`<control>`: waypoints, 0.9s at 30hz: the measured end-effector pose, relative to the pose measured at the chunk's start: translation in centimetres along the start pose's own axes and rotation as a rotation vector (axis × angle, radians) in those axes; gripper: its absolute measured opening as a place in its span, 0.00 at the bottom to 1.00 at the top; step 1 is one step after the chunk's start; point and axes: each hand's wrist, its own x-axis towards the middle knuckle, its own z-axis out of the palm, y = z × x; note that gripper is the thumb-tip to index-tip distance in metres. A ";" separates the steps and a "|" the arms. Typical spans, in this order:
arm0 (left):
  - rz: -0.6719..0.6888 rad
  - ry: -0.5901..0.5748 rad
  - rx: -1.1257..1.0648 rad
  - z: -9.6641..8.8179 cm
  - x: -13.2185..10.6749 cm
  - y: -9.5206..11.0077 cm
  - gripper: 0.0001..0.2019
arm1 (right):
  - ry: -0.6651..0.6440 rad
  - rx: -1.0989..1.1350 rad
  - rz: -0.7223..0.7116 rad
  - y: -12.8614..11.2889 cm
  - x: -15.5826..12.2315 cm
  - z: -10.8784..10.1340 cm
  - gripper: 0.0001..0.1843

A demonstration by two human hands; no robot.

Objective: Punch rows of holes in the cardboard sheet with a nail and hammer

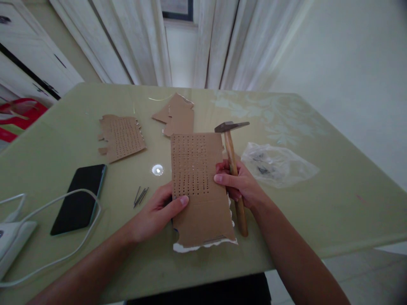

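A piece of cardboard (200,216) with rows of small punched holes is held up in front of me, its lower edge torn and white. My left hand (163,205) grips its left edge, thumb on the face and fingers behind. At the right edge, my right hand (238,180) pinches the cardboard with its thumb and also holds a hammer (231,148) by its wooden handle, metal head pointing away from me. Several nails (140,197) lie on the table left of my left hand. Right of the hammer is a clear plastic bag (280,165) with small dark pieces inside.
On the table (318,203) lie another hole-punched cardboard piece (124,137) and torn cardboard scraps (181,114) farther back. A phone (79,199), a white cable (95,197) and a white power strip (15,245) occupy the left side. Curtains (133,42) hang behind.
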 end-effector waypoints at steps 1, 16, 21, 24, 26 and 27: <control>0.008 -0.001 -0.001 0.0 0.0 0.0 0.21 | 0.005 0.000 0.002 0.0 0.0 0.0 0.23; 0.069 0.559 0.516 -5.4 1.8 2.2 0.23 | 0.042 -0.066 0.054 0.4 0.4 0.0 0.24; -0.133 0.368 1.087 -8.8 0.6 3.0 0.23 | 0.025 -0.081 0.099 0.6 0.7 0.0 0.25; -0.305 0.244 1.228 -8.9 0.2 2.9 0.19 | 0.029 -0.082 0.092 0.8 0.8 0.0 0.26; -0.381 0.188 1.274 -8.7 0.2 2.7 0.17 | 0.034 -0.086 0.082 0.8 0.9 0.0 0.26; -0.400 0.169 1.281 -8.7 0.2 2.7 0.16 | 0.037 -0.086 0.074 0.8 0.9 0.0 0.26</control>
